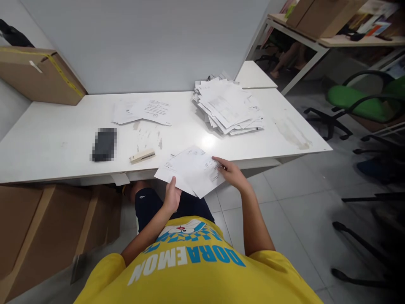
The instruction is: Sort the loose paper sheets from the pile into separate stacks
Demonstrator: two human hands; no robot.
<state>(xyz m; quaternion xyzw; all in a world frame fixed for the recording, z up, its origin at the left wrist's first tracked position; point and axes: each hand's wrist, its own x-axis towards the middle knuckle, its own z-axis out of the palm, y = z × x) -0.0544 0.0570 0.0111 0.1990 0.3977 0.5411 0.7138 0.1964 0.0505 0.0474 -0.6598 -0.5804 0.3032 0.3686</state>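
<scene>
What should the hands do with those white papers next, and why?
Perhaps the right hand should straighten the white printed paper sheets, because they overlap at different angles and their edges don't match. The left hand already holds one side, which could steady them.

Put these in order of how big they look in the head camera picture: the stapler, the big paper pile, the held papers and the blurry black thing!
1. Paper pile
2. Held papers, though they look nearer the camera, which makes them seem bigger
3. Blurry black thing
4. Stapler
</scene>
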